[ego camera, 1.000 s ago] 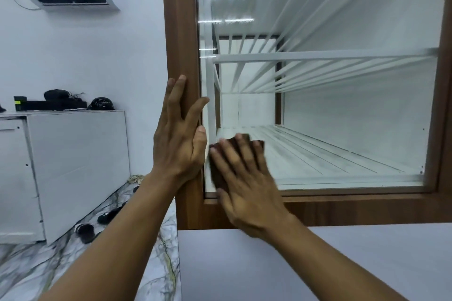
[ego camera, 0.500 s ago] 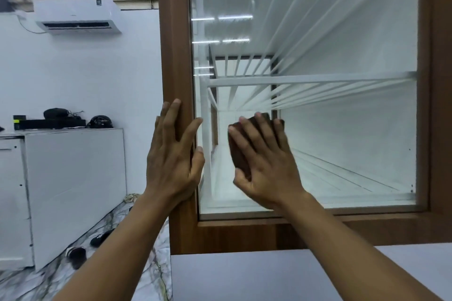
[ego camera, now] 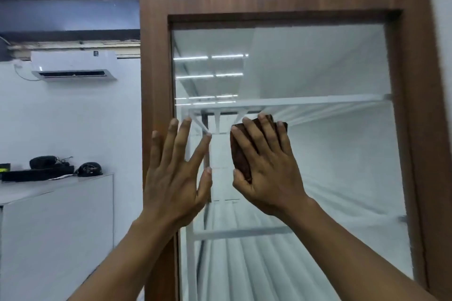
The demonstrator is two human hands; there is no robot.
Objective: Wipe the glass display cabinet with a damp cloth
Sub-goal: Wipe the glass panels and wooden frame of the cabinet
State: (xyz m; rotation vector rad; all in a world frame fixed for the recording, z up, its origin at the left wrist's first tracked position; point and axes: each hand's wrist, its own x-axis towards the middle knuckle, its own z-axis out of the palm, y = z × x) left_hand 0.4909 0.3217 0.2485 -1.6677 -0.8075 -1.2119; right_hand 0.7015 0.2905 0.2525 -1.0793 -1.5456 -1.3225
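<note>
- A low white cupboard (ego camera: pixel 56 215) with black gear (ego camera: pixel 49 168) on top stands against the wall at far left, below a white wall-mounted air conditioner (ego camera: pixel 73 68). Both are well apart from the work and play no part in it.
- The tall, brown wood-framed glass display cabinet (ego camera: pixel 281 0) fills the middle and right of the view. Its left post (ego camera: pixel 154 68) is the nearest solid part to lean on.
- The left hand (ego camera: pixel 173 178) lies flat with its fingers straight and fanned apart, holding nothing. It spans the post's inner edge and the rim of the glass, most likely to steady the body while the other arm rubs.
- The small dark brown folded cloth (ego camera: pixel 241 154) sits on the clear glass pane (ego camera: pixel 330 166), in its left half about mid-height, just beside the left hand.
- The right hand (ego camera: pixel 266 171) covers the cloth with straight, slightly spread fingers, the thumb at its lower edge. This is a flat press rather than a pinch, so the whole pad meets the glass.
- Its fingertips reach the level of the white slatted shelf rail (ego camera: pixel 305 100) behind the pane. The glass above and to the right looks yet to be covered.
</note>
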